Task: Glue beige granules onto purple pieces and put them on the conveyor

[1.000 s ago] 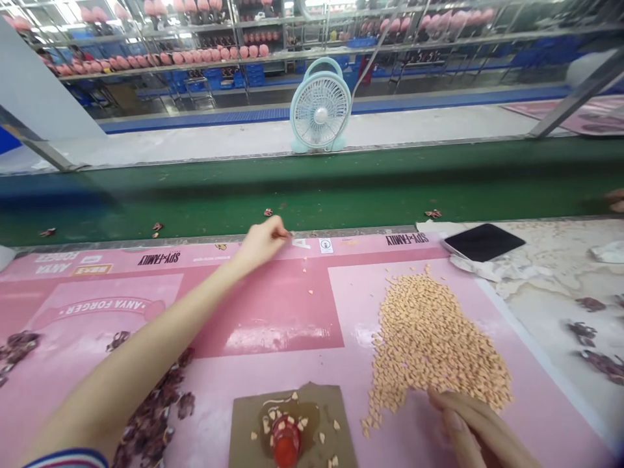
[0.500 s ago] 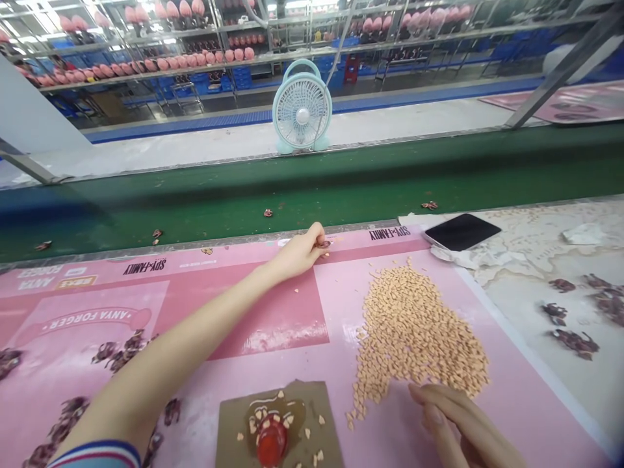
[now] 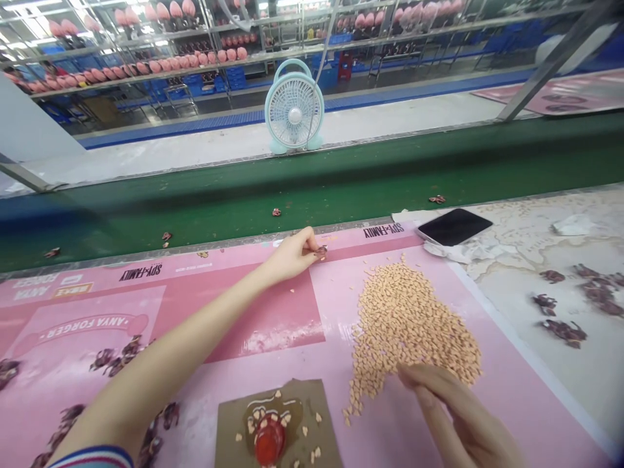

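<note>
Up at pink mat (image 3: 390, 416) far edge: L hand (image 3: 291, 255) pinching dark-red bit (image 3: 320, 251), narrow grip, green belt (image 3: 312, 188) just beyond. Meanwhile R hand (image 3: 458, 416) loosely curled, empty-looking, beside peach flake pile (image 3: 409, 331), bare mat to its right.

A green conveyor belt (image 3: 312, 179) is stretching across the room, with a pale-blue desk fan (image 3: 294, 104) standing on the white surface (image 3: 160, 156) behind it. Steel racks (image 3: 205, 39) are holding rows of pink moulded items (image 3: 160, 66) above blue crates (image 3: 224, 79), ceiling lights (image 3: 29, 8) are shining overhead, and a pink mat (image 3: 560, 94) is lying far right.
</note>
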`<state>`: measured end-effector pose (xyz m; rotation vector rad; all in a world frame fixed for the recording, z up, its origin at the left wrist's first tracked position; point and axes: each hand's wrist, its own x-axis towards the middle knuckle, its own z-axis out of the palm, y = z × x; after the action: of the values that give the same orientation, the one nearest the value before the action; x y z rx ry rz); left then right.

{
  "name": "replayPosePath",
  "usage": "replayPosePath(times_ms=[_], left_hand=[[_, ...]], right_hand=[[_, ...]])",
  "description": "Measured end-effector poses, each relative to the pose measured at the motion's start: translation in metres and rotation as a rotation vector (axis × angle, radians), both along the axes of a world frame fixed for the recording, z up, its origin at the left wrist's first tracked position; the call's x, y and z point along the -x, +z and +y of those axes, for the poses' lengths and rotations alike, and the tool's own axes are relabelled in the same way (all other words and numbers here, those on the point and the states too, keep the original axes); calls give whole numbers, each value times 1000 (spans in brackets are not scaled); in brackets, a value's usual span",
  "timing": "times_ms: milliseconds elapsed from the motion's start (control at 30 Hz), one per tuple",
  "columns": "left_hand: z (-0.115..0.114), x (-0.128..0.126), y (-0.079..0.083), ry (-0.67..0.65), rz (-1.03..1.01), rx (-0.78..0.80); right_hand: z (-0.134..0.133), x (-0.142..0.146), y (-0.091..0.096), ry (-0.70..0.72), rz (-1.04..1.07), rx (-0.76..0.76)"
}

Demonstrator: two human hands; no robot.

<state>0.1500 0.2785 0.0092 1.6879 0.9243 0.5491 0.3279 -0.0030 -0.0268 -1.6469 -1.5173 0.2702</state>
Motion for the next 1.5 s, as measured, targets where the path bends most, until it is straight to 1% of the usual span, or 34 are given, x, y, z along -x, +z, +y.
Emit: replayPosePath(times_ms=[33, 67, 133, 167, 233, 300, 367, 467, 567, 700, 800, 900, 967, 1033, 1133, 1200, 1267, 1333, 1400, 1500], left_hand=[[-6, -1, 4, -3, -43, 45], [-14, 0, 8, -8, -89, 89], [-30, 3, 18, -15, -176, 167], [-39, 6, 22, -16, -215, 199], [-56, 15, 30, -13, -282, 253], [-70, 25, 34, 5, -329, 301], [-81, 35, 38, 35, -356, 343], [-91, 48, 42, 69, -372, 393], [-98, 57, 46, 82, -384, 415], [-104, 64, 49, 77, -392, 418], [-106, 66, 49, 74, -375, 410], [-105, 68, 48, 74, -332, 391], [-101, 74, 45, 90, -295, 361], [-95, 83, 42, 133, -258, 313], [-88, 106, 36, 223, -188, 223], [-88, 127, 34, 284, -122, 159], [-95, 153, 33, 350, -49, 86], [-106, 184, 33, 418, 24, 17], [-121, 219, 29, 476, 167, -106], [-144, 271, 15, 485, 478, -386]], right_hand=[[13, -1, 12, 61, -62, 12], [29, 0, 24, 88, -119, 24], [64, 6, 45, 119, -198, -138], [82, 11, 52, 124, -206, -214], [111, 24, 61, 159, -180, -304], [126, 36, 63, 190, -145, -362], [130, 47, 62, 210, -123, -401], [123, 58, 61, 236, -98, -434], [117, 63, 65, 263, -84, -431], [115, 66, 71, 304, -87, -400], [116, 66, 74, 334, -87, -352], [116, 61, 73, 361, -89, -271], [117, 54, 68, 371, -94, -200], [120, 44, 58, 379, -108, -115], [125, 27, 38, 387, -156, 19], [126, 15, 25, 376, -192, 97], [129, 5, 18, 349, -219, 156], [139, -2, 15, 302, -238, 202], [162, -3, 15, 242, -253, 232], [220, 3, 17, 171, -274, 232]])
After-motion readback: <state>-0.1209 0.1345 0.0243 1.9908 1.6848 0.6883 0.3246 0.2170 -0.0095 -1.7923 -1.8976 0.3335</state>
